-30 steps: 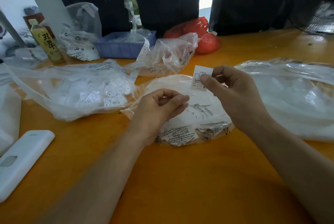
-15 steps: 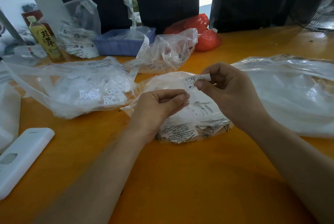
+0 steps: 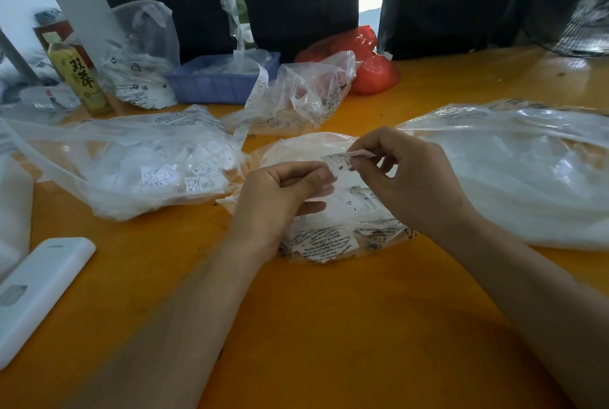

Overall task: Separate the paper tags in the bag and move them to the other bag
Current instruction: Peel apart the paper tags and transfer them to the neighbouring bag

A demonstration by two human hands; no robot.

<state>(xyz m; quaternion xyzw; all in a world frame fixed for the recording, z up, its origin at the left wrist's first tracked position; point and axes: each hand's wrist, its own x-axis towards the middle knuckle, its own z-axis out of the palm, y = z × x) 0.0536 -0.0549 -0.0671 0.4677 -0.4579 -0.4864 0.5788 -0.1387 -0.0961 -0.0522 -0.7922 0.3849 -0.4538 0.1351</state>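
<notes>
Both hands meet over the middle bag (image 3: pixel 329 237). The right hand (image 3: pixel 412 178) pinches one end of a paper tag (image 3: pixel 341 163) between thumb and forefinger, and the left hand (image 3: pixel 280 197), at nine o'clock from it, curls its fingers and pinches the other end. The tag hangs just above the bag, not yet in the bag of loose tags (image 3: pixel 141 171) farther out at nine o'clock.

The likely trouble is a crooked tear: if the two grips pull unevenly, the paper may rip through the print instead of parting cleanly. A thin tag may also slip out and drop back among the unsorted ones, or two stuck tags may travel as one.

A letter "S" reads on the held tag. The middle bag carries small multilingual warning print, including "Per prevenire". At ten o'clock on the counter (image 3: pixel 329 326) a bottle (image 3: pixel 80 79) bears Chinese characters, beside a blue tray (image 3: pixel 217 82).
</notes>
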